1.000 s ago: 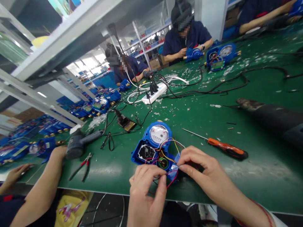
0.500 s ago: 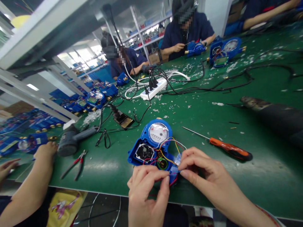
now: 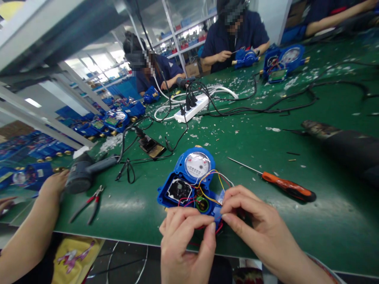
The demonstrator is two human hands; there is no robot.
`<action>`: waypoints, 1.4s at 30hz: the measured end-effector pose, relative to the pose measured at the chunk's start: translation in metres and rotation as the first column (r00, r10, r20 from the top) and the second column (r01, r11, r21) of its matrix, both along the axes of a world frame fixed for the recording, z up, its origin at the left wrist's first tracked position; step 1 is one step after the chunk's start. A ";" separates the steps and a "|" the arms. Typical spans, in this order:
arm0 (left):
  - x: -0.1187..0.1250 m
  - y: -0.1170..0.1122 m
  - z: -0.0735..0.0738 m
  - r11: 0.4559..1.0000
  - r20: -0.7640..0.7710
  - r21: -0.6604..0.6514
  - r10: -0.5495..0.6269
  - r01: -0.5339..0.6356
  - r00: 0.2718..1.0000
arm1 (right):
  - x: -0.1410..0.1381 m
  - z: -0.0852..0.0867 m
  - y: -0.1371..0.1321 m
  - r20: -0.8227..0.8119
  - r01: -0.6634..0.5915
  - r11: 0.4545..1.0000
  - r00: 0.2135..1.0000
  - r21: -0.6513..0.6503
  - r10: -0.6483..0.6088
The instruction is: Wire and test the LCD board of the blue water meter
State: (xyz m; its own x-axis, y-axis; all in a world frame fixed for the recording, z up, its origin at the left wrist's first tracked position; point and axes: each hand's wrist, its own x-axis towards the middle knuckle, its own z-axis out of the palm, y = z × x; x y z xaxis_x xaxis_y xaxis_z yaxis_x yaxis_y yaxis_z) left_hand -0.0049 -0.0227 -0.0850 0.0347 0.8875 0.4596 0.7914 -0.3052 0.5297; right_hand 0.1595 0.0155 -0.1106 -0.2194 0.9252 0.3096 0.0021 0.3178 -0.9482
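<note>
Open water meter housing [image 3: 179,167], wires [image 3: 207,177] inside, left hand [image 3: 186,240], right hand [image 3: 254,223] pinching

green workbench [image 3: 331,232] | blue water meter [image 3: 189,177] | orange-handled screwdriver [image 3: 286,184] | red-handled pliers [image 3: 94,201] | white power strip [image 3: 189,108] | white scraps [image 3: 111,142]

On the bench [image 3: 334,225], an opened water meter housing [image 3: 185,173] lies just behind the left hand [image 3: 186,244] and right hand [image 3: 260,228]. A screwdriver [image 3: 284,184] lies to its right; pliers [image 3: 89,203] and a heat gun [image 3: 83,173] lie to its left (a co-worker's hand [image 3: 51,189] just beside that gun). A power strip [image 3: 191,108] sits farther back.
</note>
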 end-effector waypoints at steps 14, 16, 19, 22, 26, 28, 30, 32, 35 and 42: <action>0.017 -0.002 0.002 0.986 0.137 -0.127 0.129 -0.112 0.982 | -0.011 0.002 -0.001 -0.022 -0.004 0.983 1.000 -0.182 0.001; 0.020 -0.002 0.002 0.986 0.152 -0.119 0.134 -0.117 0.979 | -0.011 0.002 -0.002 -0.023 -0.008 0.981 1.000 -0.192 0.004; 0.021 -0.002 0.003 0.986 0.169 -0.116 0.139 -0.121 0.976 | -0.011 0.002 -0.002 -0.031 -0.012 0.981 1.000 -0.194 0.007; 0.020 -0.002 0.004 0.984 0.162 -0.138 0.139 -0.117 0.977 | -0.011 0.002 -0.001 -0.033 -0.016 0.981 0.999 -0.195 0.010; 0.021 -0.002 0.006 0.979 0.151 -0.160 0.148 -0.124 0.977 | -0.011 0.003 -0.001 -0.039 -0.020 0.981 0.999 -0.194 0.013; 0.021 -0.002 0.006 0.978 0.141 -0.164 0.155 -0.131 0.978 | -0.011 0.005 -0.001 -0.041 -0.018 0.982 0.999 -0.188 0.011; 0.021 -0.002 0.006 0.976 0.127 -0.167 0.158 -0.136 0.979 | -0.010 0.006 -0.001 -0.046 -0.021 0.984 0.999 -0.175 0.013; 0.021 -0.002 0.006 0.976 0.116 -0.167 0.159 -0.138 0.981 | -0.010 0.008 -0.002 -0.059 -0.034 0.987 0.998 -0.156 0.025; 0.022 -0.002 0.006 0.976 0.117 -0.170 0.156 -0.135 0.981 | -0.010 0.009 -0.003 -0.058 -0.047 0.989 0.998 -0.142 0.039; 0.020 -0.002 0.006 0.978 0.100 -0.181 0.123 -0.104 0.987 | -0.015 0.005 -0.003 -0.082 -0.032 0.977 0.997 -0.213 0.015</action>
State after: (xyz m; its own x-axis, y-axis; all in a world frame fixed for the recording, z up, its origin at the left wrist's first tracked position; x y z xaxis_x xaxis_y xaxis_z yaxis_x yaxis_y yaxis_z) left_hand 0.0155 -0.0246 -0.0786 -0.1132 0.9494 0.2929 0.7492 -0.1121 0.6528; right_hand 0.1446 0.0125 -0.1055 -0.2244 0.9668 0.1225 -0.0811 0.1068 -0.9910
